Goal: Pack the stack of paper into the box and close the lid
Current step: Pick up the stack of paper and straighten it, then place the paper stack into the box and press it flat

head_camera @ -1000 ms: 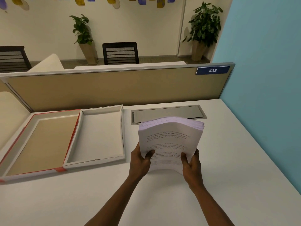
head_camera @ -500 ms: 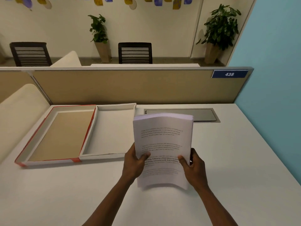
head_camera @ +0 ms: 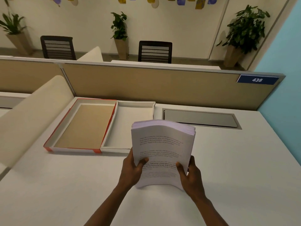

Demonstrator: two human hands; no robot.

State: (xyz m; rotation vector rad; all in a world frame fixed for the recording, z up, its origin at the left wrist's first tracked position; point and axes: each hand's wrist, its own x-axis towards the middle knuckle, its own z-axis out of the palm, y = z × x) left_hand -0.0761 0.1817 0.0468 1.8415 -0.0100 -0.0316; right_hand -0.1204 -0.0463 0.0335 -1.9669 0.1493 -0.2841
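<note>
A thick stack of printed paper (head_camera: 162,144) stands tilted and bowed above the white desk, held at its lower corners. My left hand (head_camera: 132,170) grips its lower left side, thumb on the front sheet. My right hand (head_camera: 190,175) grips the lower right side the same way. To the left lies the open box: a white tray (head_camera: 120,137) with low walls, partly hidden behind the paper. Joined to its left side is the red-edged lid (head_camera: 81,126), lying open with its brown inside facing up.
A grey cable hatch (head_camera: 200,119) is set into the desk behind the paper. A tan partition (head_camera: 162,85) with a blue "438" plate bounds the far edge. A cream divider (head_camera: 32,115) rises at the left, a blue wall (head_camera: 283,79) at the right.
The view has swung left, so the box sits nearer the middle. The paper stack has shifted left toward the tray, still upright and bowed in both hands.
</note>
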